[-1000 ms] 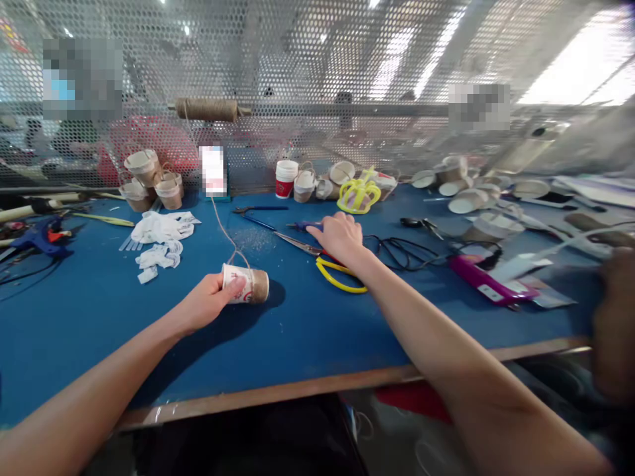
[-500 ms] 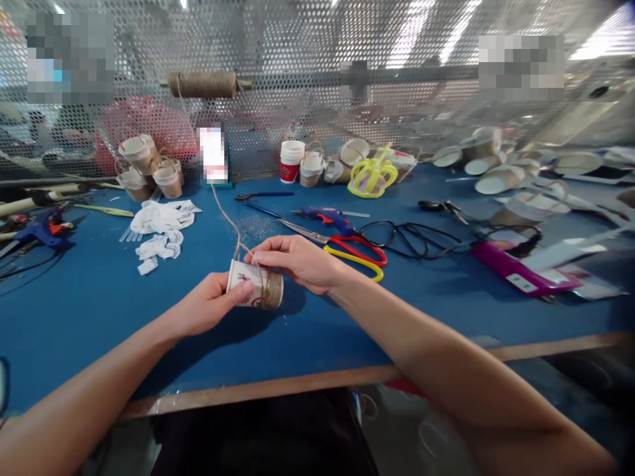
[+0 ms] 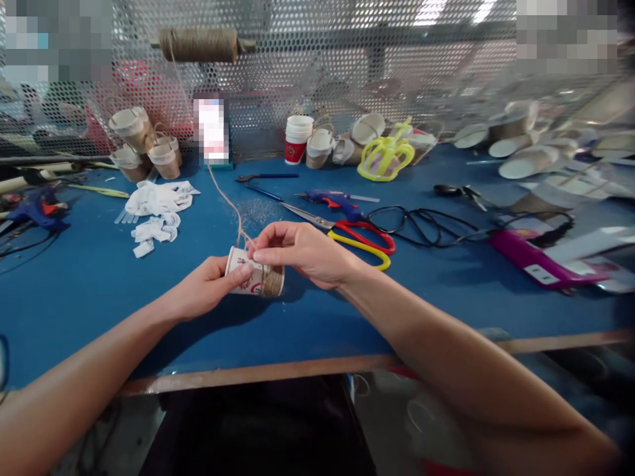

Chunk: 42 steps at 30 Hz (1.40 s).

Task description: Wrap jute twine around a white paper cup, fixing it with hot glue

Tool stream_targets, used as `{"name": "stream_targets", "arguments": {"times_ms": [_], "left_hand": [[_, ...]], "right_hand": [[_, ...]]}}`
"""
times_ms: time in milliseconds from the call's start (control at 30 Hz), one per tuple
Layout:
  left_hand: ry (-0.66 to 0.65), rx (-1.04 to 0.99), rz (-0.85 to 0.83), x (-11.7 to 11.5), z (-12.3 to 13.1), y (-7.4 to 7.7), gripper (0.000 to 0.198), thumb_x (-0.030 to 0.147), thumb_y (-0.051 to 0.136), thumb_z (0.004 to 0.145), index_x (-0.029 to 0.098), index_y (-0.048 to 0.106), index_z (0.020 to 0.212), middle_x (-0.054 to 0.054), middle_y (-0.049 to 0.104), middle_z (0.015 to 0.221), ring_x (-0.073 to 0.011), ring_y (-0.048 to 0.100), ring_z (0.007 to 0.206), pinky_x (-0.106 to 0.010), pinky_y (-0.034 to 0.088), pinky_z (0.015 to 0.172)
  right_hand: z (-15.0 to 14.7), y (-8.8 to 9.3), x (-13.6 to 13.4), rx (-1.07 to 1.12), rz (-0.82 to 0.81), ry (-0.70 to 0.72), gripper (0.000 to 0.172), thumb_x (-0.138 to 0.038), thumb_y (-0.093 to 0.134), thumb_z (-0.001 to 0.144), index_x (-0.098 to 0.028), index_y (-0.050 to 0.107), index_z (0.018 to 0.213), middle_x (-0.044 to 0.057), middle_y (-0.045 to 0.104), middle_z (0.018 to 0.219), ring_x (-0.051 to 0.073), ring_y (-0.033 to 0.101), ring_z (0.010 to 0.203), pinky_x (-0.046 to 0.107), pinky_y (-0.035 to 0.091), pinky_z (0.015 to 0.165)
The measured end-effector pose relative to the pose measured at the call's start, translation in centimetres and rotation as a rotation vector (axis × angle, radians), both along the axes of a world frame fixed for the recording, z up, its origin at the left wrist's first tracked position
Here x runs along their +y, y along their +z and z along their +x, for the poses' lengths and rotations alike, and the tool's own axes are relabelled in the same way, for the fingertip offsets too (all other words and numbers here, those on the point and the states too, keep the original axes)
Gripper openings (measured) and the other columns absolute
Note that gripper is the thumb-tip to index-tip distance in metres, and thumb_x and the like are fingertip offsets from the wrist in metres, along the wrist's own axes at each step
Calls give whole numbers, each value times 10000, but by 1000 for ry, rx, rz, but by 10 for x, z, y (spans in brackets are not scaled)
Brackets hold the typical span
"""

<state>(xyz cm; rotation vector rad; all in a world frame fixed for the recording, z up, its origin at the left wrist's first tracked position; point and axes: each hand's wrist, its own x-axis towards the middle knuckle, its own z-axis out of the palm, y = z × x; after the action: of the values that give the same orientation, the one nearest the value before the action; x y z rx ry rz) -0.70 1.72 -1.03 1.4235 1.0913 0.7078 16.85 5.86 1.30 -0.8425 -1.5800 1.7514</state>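
Note:
A white printed paper cup (image 3: 243, 283) lies tilted on its side in my left hand (image 3: 211, 287), whose thumb presses on its wall. Brown twine (image 3: 272, 280) is wound round the cup's base end. My right hand (image 3: 302, 254) is closed in a pinch at the cup's upper side, with the loose twine strand (image 3: 229, 201) at its fingertips. That strand runs from the cup back toward the phone. Behind it, a twine spool (image 3: 198, 45) hangs on a rod at the mesh. Scissors (image 3: 364, 238) with red and yellow handles lie just right of my right hand.
Behind the hands lie pliers (image 3: 268, 177) and a blue glue gun (image 3: 330, 200). White scraps (image 3: 159, 198) are at the left, near twine-wrapped cups (image 3: 165, 158). Stacked cups (image 3: 296, 149) and a yellow crown-shaped basket (image 3: 384, 162) stand along the mesh. A purple power strip (image 3: 536, 261) is at the right.
The view has tilted down and shifted slightly, so the table's things sit higher in the picture. My right fingers have moved a little toward the cup's rim; my left hand keeps its hold.

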Motion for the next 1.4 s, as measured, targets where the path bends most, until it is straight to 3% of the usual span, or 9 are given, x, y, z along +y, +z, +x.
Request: {"name": "stream_targets", "arguments": {"times_ms": [267,467,767,1400], "left_hand": [[34,-70,-52,1,1,-4,387,498,552,734,121,615,788,-18,621,732,-114,504,635,-235,391,629],[93,-155,-135,2,2,-5,417,516,580,706,112,610,801,-30,630,722,-122,532,649,-253,404,659],[98,-207,-193,2,4,-3,347,460,589,722,119,618,779,-6,629,705,-98,524,624,-224,379,630],[39,-143,-125,-1,3,0,290,401,549,764,123,625,796,-19,647,727,-111,545,653,-234,406,656]], "right_hand": [[0,3,-2,7,38,-51,153,-146,671,626,-139,606,764,-27,599,676,59,534,606,204,434,583],[2,3,-3,-33,217,-163,146,-229,696,611,-154,601,692,-38,597,650,62,535,603,216,443,606],[3,0,-2,-107,415,-207,174,-306,674,643,-168,585,700,-17,609,682,94,552,649,255,456,644],[2,-3,2,-193,401,-231,144,-253,673,640,-156,573,678,-33,570,607,75,502,562,229,411,550]]}}
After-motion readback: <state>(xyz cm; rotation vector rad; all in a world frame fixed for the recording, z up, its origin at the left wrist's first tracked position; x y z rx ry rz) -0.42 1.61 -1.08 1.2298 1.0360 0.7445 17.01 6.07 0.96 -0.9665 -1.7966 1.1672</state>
